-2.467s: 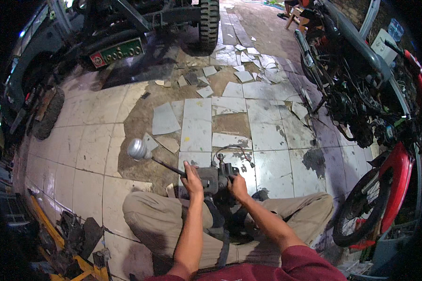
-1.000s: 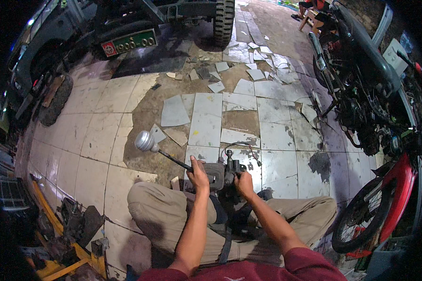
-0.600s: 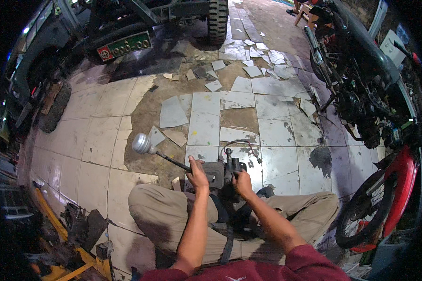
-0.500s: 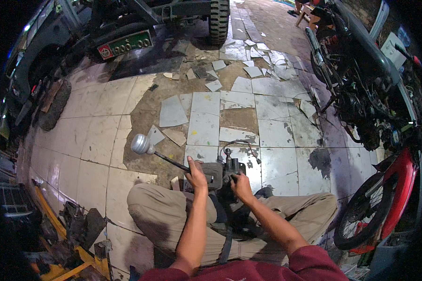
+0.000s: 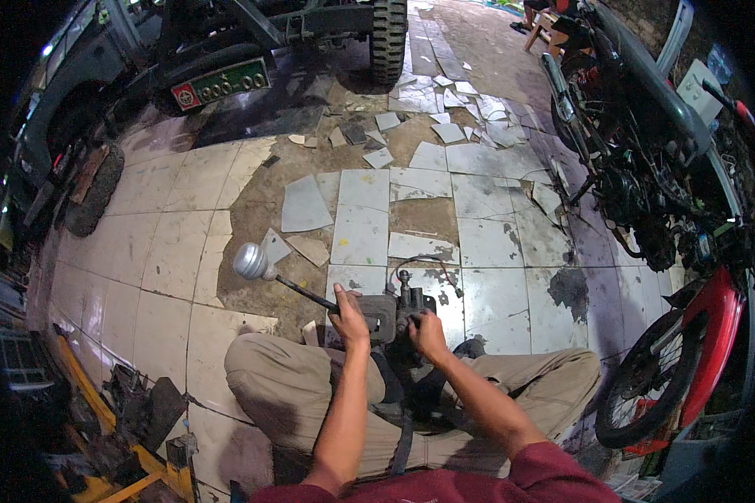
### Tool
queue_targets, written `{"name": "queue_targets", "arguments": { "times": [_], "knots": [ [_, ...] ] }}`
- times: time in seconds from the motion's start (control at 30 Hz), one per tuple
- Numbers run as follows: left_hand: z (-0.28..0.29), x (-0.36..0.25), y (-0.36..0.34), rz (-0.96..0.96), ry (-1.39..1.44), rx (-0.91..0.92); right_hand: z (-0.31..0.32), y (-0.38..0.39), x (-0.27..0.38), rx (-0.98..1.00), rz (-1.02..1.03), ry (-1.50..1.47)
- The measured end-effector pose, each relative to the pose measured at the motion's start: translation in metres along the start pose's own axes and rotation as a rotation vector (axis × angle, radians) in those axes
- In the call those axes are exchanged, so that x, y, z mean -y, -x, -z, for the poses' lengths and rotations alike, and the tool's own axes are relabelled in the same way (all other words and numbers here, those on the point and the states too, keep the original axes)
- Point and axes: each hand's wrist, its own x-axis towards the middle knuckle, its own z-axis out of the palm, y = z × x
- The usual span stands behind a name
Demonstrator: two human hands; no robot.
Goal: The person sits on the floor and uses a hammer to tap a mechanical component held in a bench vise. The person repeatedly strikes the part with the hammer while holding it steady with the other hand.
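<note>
My left hand is closed round the black rod of a lever, thumb on top. The rod runs out to the left and ends in a rounded silver knob that hangs over the bare dirt. At its other end, a flat grey plate with an opening joins a dark metal mechanism between my crossed legs. My right hand grips this mechanism on its right side; the fingertips are partly hidden. A thin dark cable with a small connector curves out past the mechanism.
Cracked tiles and broken tile pieces lie on the floor ahead. A vehicle with a thick tyre stands at the far left. Motorcycle parts, including a red fender and wheel, are on the right. A yellow metal frame stands near left.
The view has shifted slightly. Both hands keep their hold, and the lever and mechanism stay in nearly the same place.
</note>
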Motion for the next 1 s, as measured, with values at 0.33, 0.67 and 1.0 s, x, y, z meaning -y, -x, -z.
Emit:
{"name": "queue_targets", "arguments": {
  "times": [0.33,0.67,1.0],
  "knots": [
    [-0.001,-0.004,0.002,-0.034,-0.024,0.016,-0.006,-0.001,-0.007,-0.04,0.075,0.009],
    [-0.001,-0.002,0.002,-0.037,0.009,0.079,-0.002,0.001,-0.013,0.014,0.093,0.007],
    [0.0,0.002,-0.002,-0.083,0.009,0.074,-0.001,0.0,-0.002,-0.035,0.061,0.013]
  ]
}}
